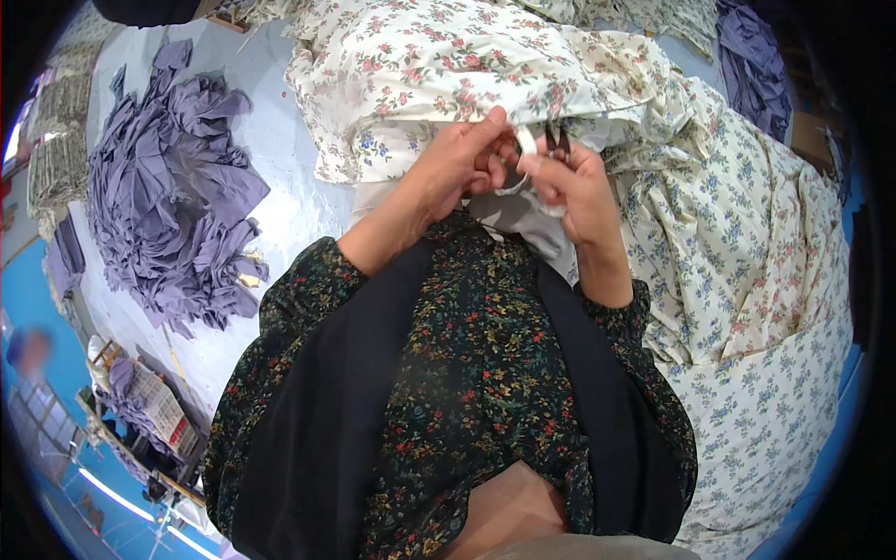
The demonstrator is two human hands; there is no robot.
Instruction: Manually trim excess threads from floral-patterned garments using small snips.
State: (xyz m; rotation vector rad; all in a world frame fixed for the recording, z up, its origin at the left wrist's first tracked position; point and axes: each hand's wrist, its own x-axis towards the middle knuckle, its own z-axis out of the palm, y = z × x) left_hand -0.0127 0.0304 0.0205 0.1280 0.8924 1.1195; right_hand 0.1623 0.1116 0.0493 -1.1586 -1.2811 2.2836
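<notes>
My left hand [467, 159] is closed in a pinch at the near edge of a white floral fabric [439, 70], its thumb lying along the cloth's edge. Between the hands a narrow white strip [527, 142] curves in a loop. My right hand [581, 191] is curled round small dark thread snips [558, 138], whose pointed blades stick up past the fingers. Its thumb and forefinger also press on the white strip. The snips' lower part is hidden in the palm. Below the hands hangs pale plain cloth [537, 219].
A heap of crumpled purple cloth [177, 187] lies on the pale table [313, 210] at the left. More floral fabric [747, 401] drapes down along my right side. Another purple bundle [751, 65] is at the far right. A person [30, 350] is at the far left.
</notes>
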